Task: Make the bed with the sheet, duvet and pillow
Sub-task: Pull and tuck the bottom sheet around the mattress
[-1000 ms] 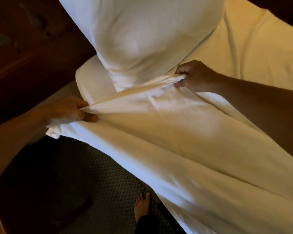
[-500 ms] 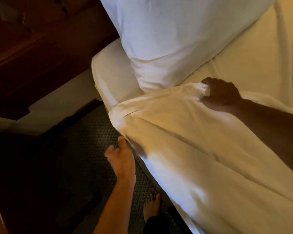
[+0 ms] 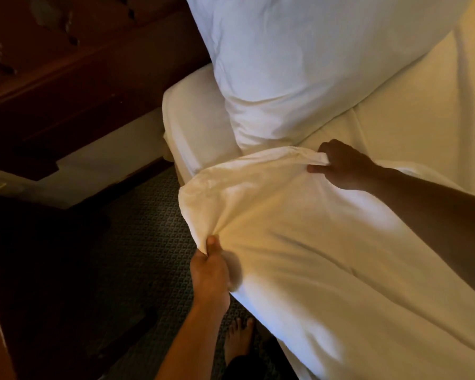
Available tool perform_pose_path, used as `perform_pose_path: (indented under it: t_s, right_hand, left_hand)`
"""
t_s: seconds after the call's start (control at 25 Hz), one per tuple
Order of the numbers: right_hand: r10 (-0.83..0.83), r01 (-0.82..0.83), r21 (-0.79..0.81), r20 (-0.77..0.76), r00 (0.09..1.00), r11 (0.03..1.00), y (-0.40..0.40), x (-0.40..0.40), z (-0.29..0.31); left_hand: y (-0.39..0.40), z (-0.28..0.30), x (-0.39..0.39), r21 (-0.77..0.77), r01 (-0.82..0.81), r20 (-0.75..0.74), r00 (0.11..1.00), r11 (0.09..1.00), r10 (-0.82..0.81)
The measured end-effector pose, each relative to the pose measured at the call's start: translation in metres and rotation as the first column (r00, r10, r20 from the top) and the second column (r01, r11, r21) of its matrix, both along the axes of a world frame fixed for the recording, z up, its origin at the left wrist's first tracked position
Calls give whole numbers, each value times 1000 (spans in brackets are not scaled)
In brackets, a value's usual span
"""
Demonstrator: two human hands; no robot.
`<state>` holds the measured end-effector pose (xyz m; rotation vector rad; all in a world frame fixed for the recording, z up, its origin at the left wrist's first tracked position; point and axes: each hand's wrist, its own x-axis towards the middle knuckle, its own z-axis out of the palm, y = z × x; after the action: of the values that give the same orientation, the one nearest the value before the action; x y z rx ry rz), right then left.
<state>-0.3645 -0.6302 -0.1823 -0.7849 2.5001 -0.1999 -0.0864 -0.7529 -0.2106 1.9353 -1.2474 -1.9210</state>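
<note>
Landmark: pillow [image 3: 272,64], propped at the head of the bed.
Sheet [image 3: 412,111]: under the pillow and stretching to its right across the mattress.
Mattress corner [image 3: 192,127]: just left of the pillow's lower end.
Duvet [image 3: 327,256]: in front of the pillow, its top edge touching the pillow's lower end, draped over the bed's near side.
Right hand [image 3: 343,167]: in front and right of the pillow, on the duvet's top edge.
Left hand [image 3: 210,272]: well in front of the pillow, at the duvet's hanging side.
Headboard [image 3: 74,64]: left of the pillow.
Carpet [image 3: 148,242]: in front and left, below the bed.
Foot [image 3: 237,338]: on the carpet, beside the bed.
</note>
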Motion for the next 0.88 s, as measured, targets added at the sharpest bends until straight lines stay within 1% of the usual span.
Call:
perform_pose_path:
  t_s: [0.08, 0.12, 0.16, 0.2, 0.24, 0.28, 0.32, 0.36, 0.4, 0.44, 0.52, 0.56, 0.6, 0.64, 0.68, 0.72, 0.76, 0.8, 0.88]
  right_hand:
    - [-73, 84, -77, 141, 987, 993, 1, -2, 7]
    - [-60, 78, -97, 179, 982, 992, 1, -4, 13]
    - [-25, 49, -113, 198, 980, 992, -2, -5, 21]
    - [19, 6, -129, 190, 982, 992, -5, -6, 28]
    - [68, -47, -138, 150, 986, 989, -10, -4, 36]
    - [131, -123, -125, 61, 989, 984, -15, -3, 41]
    - [216, -224, -91, -89, 972, 970, -17, 1, 45]
    - [304, -330, -57, -265, 915, 942, -18, 6, 46]
    - [354, -407, -45, -413, 839, 912, -17, 11, 48]
    - [353, -440, -63, -501, 790, 896, -17, 14, 52]
    - [310, -502, -158, -620, 721, 850, -26, 18, 64]
    - [290, -542, -194, -675, 679, 817, -35, 17, 68]
    - [264, -579, -214, -731, 629, 787, -45, 14, 73]
    - [241, -589, -231, -753, 612, 774, -57, 13, 79]
    - [230, -576, -239, -748, 622, 782, -66, 13, 83]
    - [241, -544, -231, -712, 659, 806, -74, 13, 84]
    - [270, -496, -195, -645, 715, 846, -79, 12, 80]
    - [293, -438, -137, -565, 771, 888, -78, 10, 71]
    - [312, -355, -25, -423, 851, 935, -70, 13, 44]
  left_hand:
    - [0, 4, 3, -90, 23, 78, 997, 996, -16]
    - [0, 7, 5, -147, 26, 117, 993, 989, -9]
    - [-1, 9, 9, -185, 18, 160, 987, 983, 12]
    - [-2, 10, 14, -231, -6, 161, 986, 973, 45]
    - [-5, 13, 18, -280, -25, 171, 982, 960, 76]
    - [-7, 16, 21, -342, -37, 167, 981, 939, 99]
    - [-10, 22, 22, -383, -45, 162, 980, 923, 115]
    - [-12, 26, 23, -417, -65, 136, 982, 907, 133]
    - [-13, 31, 23, -440, -88, 126, 979, 894, 158]
    - [-13, 35, 23, -457, -114, 116, 976, 882, 186]
    - [-19, 49, 27, -496, -145, 129, 963, 856, 237]
    - [-25, 56, 31, -534, -134, 149, 957, 835, 249]
    - [-32, 63, 36, -590, -125, 139, 958, 798, 253]
    - [-40, 70, 40, -636, -114, 137, 957, 763, 258]
    - [-47, 68, 45, -669, -111, 119, 960, 735, 253]
    - [-53, 67, 46, -679, -109, 111, 962, 726, 248]
    - [-56, 57, 46, -671, -85, 126, 966, 737, 227]
    - [-55, 41, 46, -628, -50, 162, 968, 776, 193]
    - [-46, 3, 50, -506, 41, 255, 961, 862, 104]
